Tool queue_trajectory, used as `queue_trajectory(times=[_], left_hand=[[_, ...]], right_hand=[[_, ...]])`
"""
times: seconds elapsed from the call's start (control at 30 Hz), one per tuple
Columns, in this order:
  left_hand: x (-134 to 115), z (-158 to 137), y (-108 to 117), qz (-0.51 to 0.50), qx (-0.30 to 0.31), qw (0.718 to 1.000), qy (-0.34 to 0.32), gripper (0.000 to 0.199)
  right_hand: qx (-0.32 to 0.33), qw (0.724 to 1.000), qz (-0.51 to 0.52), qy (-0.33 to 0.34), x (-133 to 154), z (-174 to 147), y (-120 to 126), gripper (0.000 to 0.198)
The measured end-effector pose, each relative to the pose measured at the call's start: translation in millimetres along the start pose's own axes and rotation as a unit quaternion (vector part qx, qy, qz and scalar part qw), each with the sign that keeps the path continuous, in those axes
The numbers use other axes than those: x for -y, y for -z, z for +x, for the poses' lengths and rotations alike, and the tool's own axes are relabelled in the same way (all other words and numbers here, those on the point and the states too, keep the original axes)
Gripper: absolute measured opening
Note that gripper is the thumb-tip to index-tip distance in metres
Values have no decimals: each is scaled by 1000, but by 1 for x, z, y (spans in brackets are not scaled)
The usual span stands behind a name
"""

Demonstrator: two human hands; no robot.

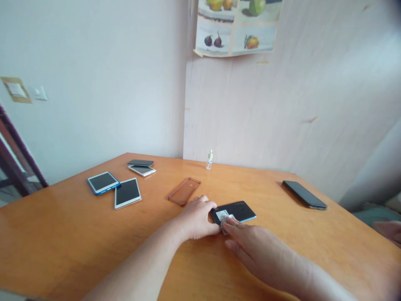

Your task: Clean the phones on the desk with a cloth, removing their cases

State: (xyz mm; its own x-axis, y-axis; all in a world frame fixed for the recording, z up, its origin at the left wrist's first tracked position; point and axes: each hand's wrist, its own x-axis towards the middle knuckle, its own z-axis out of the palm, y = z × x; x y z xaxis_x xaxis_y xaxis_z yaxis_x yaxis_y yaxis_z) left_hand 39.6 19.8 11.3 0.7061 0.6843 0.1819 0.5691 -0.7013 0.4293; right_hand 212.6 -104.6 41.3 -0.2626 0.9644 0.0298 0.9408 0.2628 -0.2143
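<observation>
A black smartphone (239,211) lies back side up on the wooden table, with a white label (222,215) on its back. My left hand (200,217) grips the phone's left end between thumb and fingers. With its fingers together, my right hand (260,251) presses a small pale, crumpled piece (224,228), which looks like a cloth or wipe, against the label's lower edge. The fingers partly cover that piece. Just beyond my left hand lies a see-through brownish phone case (184,191).
On the left are a blue-edged tablet (103,182), a white tablet (128,193), and a white phone (142,170) touching a dark phone (140,162). A small spray bottle (209,160) stands at the back. Another black phone (303,195) lies right. Someone's skin (390,232) shows at the right edge.
</observation>
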Motion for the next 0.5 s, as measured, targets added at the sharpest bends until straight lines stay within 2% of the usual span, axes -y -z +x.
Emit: queue_trajectory(times=[0.07, 0.2, 0.27, 0.33, 0.5], left_hand=[[0, 0, 0, 3, 1, 1000, 3, 46], [1, 1, 1, 5, 2, 1000, -5, 48], [2, 1, 1, 5, 1, 1000, -8, 47], [3, 2, 1, 4, 1, 1000, -8, 44], [4, 2, 0, -7, -1, 1000, -11, 46]], right_hand=[[-3, 1000, -3, -25, -6, 2, 2, 35], [-12, 986, -78, -148, -35, 9, 4, 32], [-14, 980, -99, -171, -41, 11, 5, 32], [-22, 984, -93, -153, -36, 11, 4, 31], [-29, 999, -20, -1, -9, 8, 1, 34]])
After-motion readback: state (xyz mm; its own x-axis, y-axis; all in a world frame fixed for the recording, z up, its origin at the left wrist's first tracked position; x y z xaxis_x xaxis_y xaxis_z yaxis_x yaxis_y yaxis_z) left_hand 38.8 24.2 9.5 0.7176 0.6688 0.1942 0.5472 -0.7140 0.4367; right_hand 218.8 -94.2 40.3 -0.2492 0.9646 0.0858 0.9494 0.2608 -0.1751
